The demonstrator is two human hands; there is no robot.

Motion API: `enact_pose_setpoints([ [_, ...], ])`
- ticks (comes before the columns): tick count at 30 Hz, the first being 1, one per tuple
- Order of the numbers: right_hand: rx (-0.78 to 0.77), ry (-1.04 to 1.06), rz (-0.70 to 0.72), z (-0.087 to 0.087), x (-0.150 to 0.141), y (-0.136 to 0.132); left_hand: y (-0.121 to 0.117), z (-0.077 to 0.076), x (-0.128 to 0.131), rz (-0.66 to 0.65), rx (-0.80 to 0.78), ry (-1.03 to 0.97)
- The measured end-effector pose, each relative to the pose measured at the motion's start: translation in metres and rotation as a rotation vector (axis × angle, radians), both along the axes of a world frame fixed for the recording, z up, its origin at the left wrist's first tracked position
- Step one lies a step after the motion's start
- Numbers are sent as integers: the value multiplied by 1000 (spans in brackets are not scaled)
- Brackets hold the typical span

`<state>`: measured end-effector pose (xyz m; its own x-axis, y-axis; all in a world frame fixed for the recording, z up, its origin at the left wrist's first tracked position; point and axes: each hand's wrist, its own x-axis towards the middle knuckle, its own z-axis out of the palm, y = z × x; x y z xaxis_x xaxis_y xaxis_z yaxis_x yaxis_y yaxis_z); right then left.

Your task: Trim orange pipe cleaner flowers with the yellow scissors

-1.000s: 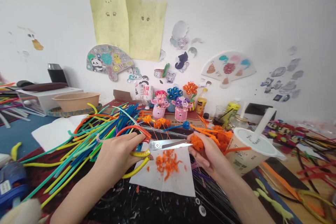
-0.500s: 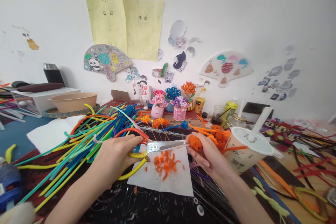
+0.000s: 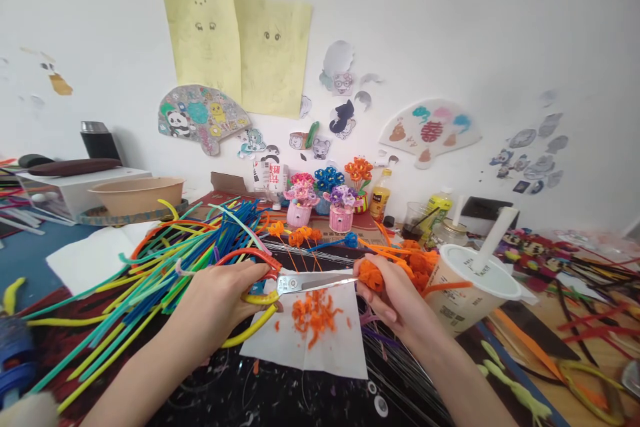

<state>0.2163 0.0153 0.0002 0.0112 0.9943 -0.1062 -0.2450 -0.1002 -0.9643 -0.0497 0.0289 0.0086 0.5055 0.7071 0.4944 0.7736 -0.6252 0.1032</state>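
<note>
My left hand (image 3: 225,297) is wrapped round the red and yellow handles of a pair of scissors (image 3: 287,283), its blades pointing right. The blade tips reach the edge of an orange pipe-cleaner flower (image 3: 371,275), which my right hand (image 3: 393,293) pinches between thumb and fingers. Below the blades, orange fuzz clippings (image 3: 316,317) lie in a heap on a white paper sheet (image 3: 330,363). Several finished orange flowers (image 3: 304,235) on thin stems lie just behind the scissors. More orange flowers (image 3: 417,260) are beyond my right hand, partly hidden by it.
Left of the paper spreads a large bundle of coloured pipe cleaners (image 3: 165,280). A lidded cup with a straw (image 3: 473,287) stands close by my right forearm. Small pots of pipe-cleaner flowers (image 3: 341,217) line the back, near a juice bottle (image 3: 381,195). Loose googly eyes (image 3: 381,405) lie in front.
The scissor blades have drawn closer together at the flower's edge. Both hands stay in nearly the same place, and the view has shifted slightly.
</note>
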Motion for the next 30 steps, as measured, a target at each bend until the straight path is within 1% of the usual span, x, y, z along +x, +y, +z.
enact_pose_setpoints([
  [4,8,-5,-5,-1,0,0,0,0,0,-10,5,-12],
  [10,6,-6,10,-1,1,1,0,1,0,17,-25,38],
  [16,12,-6,11,-2,-1,0,0,1,1,22,-12,52],
  [22,13,-35,-45,-1,-2,1,1,0,3,49,26,65],
  [26,26,-93,-67,-2,-3,1,3,1,0,76,51,124],
  [30,35,-143,-89,-5,-4,2,4,3,-3,58,41,163],
])
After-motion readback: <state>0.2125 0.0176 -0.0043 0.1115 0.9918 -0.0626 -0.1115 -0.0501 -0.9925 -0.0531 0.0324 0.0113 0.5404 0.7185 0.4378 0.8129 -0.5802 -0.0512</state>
